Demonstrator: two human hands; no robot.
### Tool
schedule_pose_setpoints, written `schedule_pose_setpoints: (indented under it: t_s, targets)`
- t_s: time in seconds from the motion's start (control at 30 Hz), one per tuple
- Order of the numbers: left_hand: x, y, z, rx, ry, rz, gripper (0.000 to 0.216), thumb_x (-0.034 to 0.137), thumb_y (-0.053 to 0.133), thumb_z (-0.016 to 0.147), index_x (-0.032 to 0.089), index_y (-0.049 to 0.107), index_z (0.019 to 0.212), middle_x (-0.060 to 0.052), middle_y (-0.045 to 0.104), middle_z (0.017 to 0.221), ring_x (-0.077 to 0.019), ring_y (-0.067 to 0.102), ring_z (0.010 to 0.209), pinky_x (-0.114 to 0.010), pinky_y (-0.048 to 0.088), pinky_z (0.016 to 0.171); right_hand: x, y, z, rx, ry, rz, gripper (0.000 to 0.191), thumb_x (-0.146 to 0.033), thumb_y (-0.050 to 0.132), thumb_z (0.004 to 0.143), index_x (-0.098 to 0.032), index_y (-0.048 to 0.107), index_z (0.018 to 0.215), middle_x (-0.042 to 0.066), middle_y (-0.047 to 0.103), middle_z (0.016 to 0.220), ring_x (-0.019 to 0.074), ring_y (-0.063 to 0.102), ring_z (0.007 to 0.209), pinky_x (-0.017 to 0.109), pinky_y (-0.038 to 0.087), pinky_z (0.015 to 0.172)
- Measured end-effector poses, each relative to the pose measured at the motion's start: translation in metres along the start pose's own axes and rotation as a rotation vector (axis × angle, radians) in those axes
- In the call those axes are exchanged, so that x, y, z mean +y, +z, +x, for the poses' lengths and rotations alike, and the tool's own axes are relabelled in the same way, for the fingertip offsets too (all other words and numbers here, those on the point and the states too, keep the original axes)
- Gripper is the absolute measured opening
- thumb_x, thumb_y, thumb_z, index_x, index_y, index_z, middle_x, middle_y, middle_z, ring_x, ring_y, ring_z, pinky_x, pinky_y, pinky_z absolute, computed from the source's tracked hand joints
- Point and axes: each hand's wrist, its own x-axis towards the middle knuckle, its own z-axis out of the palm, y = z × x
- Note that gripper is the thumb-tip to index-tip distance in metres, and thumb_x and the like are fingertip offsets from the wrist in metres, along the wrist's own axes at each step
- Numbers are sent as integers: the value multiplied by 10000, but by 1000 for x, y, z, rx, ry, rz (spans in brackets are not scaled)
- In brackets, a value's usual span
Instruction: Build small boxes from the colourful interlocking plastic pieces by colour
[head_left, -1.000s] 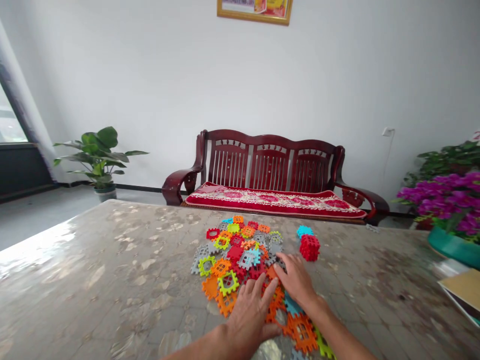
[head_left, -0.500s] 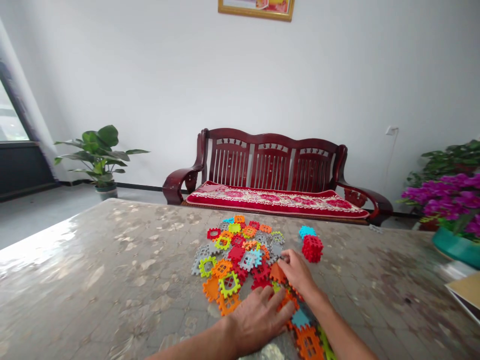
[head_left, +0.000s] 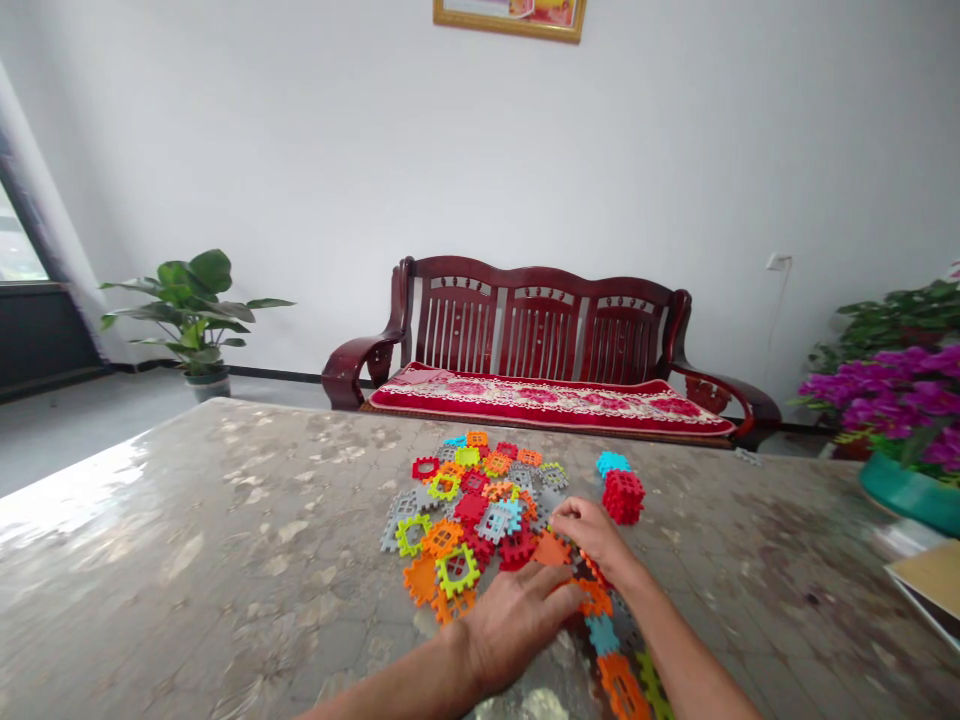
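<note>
Lying in a loose heap on the marbled surface, the coloured tiles reach under both hands. The left hand rests flat on them, fingers spread wide. The right hand curls narrow fingers over an orange tile; whether it grips cannot be told. A red cube stands just beyond.

left hand: bare | right hand: bare | forearms: uncovered to frame edge
</note>
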Motion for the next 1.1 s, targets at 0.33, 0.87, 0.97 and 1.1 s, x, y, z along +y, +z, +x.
schedule_pose_setpoints:
  t_s: [0.33, 0.87, 0.97, 1.1]
  targets:
    - [-13, 3, 11, 208, -150, -388, 311, 105, 453, 891, 239, 617, 1119, -22, 680, 1100, -127, 630, 1007, -230, 491, 912, -22, -6, 1, -112, 47, 263, 205, -324, 645, 517, -171, 618, 650, -32, 593, 574, 127, 503, 559, 244, 379, 545]
    - [-90, -53, 9, 291, -623, -155, 337, 152, 540, 827, 241, 711, 1103, -57, 702, 1153, -209, 611, 1131, -373, 444, 1051, -61, 27, 56, 44, -86, 388, 257, -407, 637, 624, -183, 679, 743, 33, 716, 754, 208, 636, 780, 315, 486, 738]
    - [-68, -55, -6, 275, -594, -9, 332, 205, 521, 876, 254, 689, 1157, -83, 621, 1302, -245, 535, 1240, -464, 372, 1112, -52, 8, 41, 81, -121, 397, 304, -398, 669, 618, -194, 698, 842, 58, 742, 922, 239, 650, 923, 349, 483, 860]
    - [-15, -24, -33, 151, -320, -11, 404, 392, 628, 833, 347, 619, 1235, -32, 521, 1427, -283, 436, 1333, -502, 396, 1091, -17, -22, 3, 36, -160, 301, 361, -437, 646, 677, -195, 706, 937, 81, 740, 1004, 261, 654, 981, 392, 479, 913]
